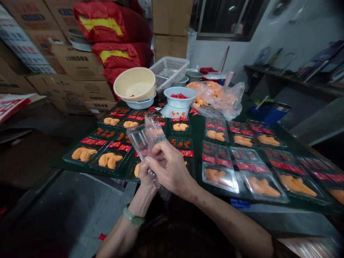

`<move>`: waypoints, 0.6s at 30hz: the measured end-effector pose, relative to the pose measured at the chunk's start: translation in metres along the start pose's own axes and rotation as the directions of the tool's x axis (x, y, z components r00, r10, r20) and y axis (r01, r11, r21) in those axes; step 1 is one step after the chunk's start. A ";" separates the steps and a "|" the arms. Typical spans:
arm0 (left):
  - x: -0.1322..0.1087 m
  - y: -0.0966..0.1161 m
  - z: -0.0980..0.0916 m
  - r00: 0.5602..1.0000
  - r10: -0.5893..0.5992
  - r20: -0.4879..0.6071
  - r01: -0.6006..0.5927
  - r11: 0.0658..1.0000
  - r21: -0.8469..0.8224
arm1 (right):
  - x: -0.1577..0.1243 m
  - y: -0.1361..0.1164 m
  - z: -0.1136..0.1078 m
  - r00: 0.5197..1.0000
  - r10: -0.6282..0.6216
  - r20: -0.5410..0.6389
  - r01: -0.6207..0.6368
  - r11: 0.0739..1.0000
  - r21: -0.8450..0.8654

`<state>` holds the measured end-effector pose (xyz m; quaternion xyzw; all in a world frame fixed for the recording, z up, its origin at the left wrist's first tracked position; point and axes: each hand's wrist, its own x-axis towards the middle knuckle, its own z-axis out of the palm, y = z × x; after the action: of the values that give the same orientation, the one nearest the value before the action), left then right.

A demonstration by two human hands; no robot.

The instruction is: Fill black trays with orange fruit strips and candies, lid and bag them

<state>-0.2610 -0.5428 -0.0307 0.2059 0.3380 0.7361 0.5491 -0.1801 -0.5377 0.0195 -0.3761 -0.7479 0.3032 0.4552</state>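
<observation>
- Left hand [147,173], with a green bangle [133,216] circling its wrist: closing around the near part of the clear moulded plastic [138,135], fingers curling inward
- Right hand [172,168]: gripping the same plastic from the other side, thumb pressing near the left hand's fingers
- Clear moulded plastic: slanting upright in both hands, above the front edge of the dark green worktop [198,150], partly hiding the trays behind it; the number of layers is remaining unclear
- Left trays [83,153]: lying in rows toward the worktop's left edge, each carrying large orange pieces in front and red packets across the middle
- Right trays [219,175]: lying in two rows toward the right edge and front right corner, their clear covers catching glare
- Cream basin [134,86]: resting tilted on a light blue basin [141,104] near the back left corner
- Pale blue bowl [179,103]: holding red packets near the back edge, middle
- Clear bag [228,104]: containing orange pieces, lying just right of the bowl
</observation>
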 end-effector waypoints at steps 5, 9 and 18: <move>0.009 0.004 0.000 0.997 -0.017 0.071 0.023 0.996 -0.091 | 0.029 0.001 -0.010 0.995 -0.028 0.091 0.034 0.997 -0.069; 0.022 0.001 0.002 0.995 -0.047 0.085 0.059 0.986 -0.154 | 0.046 0.011 -0.001 0.984 -0.058 0.171 0.067 0.997 -0.044; 0.055 0.017 -0.031 0.981 -0.099 0.169 0.133 0.969 -0.209 | 0.071 0.083 -0.038 0.975 0.209 -0.078 -0.215 0.788 -0.577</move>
<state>-0.3104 -0.5016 -0.0431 0.1811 0.2217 0.7169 0.6357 -0.1434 -0.4299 0.0002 -0.5801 -0.7554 0.1072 0.2854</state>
